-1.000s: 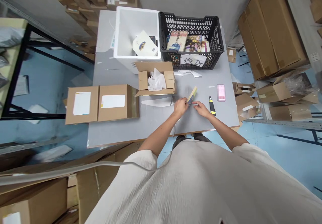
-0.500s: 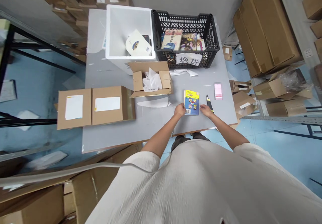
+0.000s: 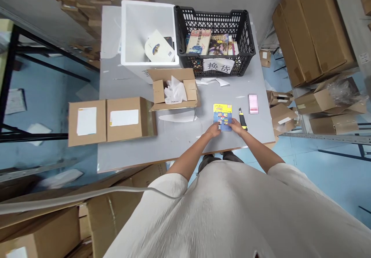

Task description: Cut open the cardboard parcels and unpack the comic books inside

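A blue and yellow book (image 3: pixel 222 115) lies at the front of the grey table (image 3: pixel 174 144), between my two hands. My left hand (image 3: pixel 213 129) grips its lower left corner, the fingers over the cover near the barcode. At the lower right edge, my right hand (image 3: pixel 236 126) holds the book with thumb on top and fingers closed. Just right of that hand lies a black and yellow box cutter (image 3: pixel 242 119). Farther right is a phone (image 3: pixel 253 103) with a pinkish screen.
An open carton (image 3: pixel 189 104) with white paper inside stands left of the book. Two closed cartons (image 3: pixel 123 119) (image 3: pixel 87 122) sit farther left. Behind are a white foam box (image 3: pixel 136 65) and a black crate (image 3: pixel 243 53), both holding books. Shelving and cartons flank the table.
My left hand has slid from the book's left edge onto its lower left corner, covering part of the barcode. My right hand has moved slightly inward over the cover. The book stays flat.
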{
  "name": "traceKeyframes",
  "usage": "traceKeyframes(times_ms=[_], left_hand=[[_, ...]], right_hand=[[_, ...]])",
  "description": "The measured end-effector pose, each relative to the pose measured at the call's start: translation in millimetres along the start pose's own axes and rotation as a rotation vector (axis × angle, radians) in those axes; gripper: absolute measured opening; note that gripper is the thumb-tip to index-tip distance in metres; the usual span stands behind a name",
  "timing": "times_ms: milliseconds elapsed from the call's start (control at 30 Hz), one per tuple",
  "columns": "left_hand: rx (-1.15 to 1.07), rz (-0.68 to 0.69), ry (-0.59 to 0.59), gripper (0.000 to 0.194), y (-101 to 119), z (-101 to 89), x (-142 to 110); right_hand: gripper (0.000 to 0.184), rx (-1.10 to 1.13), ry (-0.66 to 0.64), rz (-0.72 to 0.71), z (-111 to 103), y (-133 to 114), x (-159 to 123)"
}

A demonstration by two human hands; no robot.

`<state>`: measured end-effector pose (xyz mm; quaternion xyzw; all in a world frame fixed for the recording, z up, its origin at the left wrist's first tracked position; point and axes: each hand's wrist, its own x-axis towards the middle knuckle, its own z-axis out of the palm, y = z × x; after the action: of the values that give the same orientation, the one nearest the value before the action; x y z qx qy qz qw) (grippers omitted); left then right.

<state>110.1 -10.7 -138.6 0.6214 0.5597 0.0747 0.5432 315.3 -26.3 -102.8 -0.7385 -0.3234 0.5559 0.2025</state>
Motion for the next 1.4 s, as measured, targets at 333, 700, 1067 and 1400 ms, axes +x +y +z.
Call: traceKeyframes(times_ms=[333, 700, 1067, 1400], left_hand=[[-0.027, 0.008, -0.061, 0.094, -3.2, 0.8, -10.0], [-0.15, 0.205, -0.05, 0.069, 31.0, -3.0, -7.2], [-0.003, -0.173, 0.183, 0.054, -0.6, -43.4, -16.9], [-0.111, -0.311, 0.147, 0.048, -31.5, -30.3, -19.8]], right_hand=[[0.032, 0.022, 0.058, 0.057, -1.0, -11.6, 0.6], [0.018, -0.236, 0.27, -0.184, -2.9, -34.1, -16.3], [0.015, -0.109, -0.066, -0.144, 10.0, -20.3, -16.6], [0.036, -0.153, -0.115, -0.011, 7.4, 1.2, -14.0]])
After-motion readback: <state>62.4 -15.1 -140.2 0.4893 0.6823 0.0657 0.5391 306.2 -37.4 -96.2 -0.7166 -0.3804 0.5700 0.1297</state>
